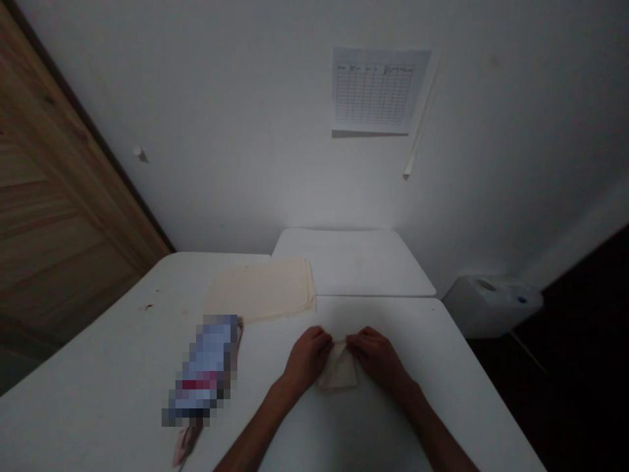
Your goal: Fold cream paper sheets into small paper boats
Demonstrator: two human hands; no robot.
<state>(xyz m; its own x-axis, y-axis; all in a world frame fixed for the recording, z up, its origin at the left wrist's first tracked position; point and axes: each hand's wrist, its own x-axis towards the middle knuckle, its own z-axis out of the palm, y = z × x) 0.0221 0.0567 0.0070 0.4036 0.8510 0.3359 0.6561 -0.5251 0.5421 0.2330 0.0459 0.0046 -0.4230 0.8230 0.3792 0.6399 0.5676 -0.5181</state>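
A small piece of cream cloth [340, 372], which looks folded, lies on the white table [295, 419] between my hands. My left hand [310, 357] pinches its upper left corner. At the upper right corner, the fingers of my right hand [376, 354] are closed on the same cloth. Both forearms reach in from the bottom edge. Beyond my left hand is a stack of larger cream cloth sheets [265, 286], lying flat with slightly uneven edges. How many layers the small piece has, I cannot tell.
A blurred-out bluish item [209, 364] with a pinkish end lies left of my hands. A white board or panel [354, 259] adjoins the table at the wall. A printed sheet [376, 92] hangs above. A white container [496, 305] stands right, a wooden door [63, 183] left.
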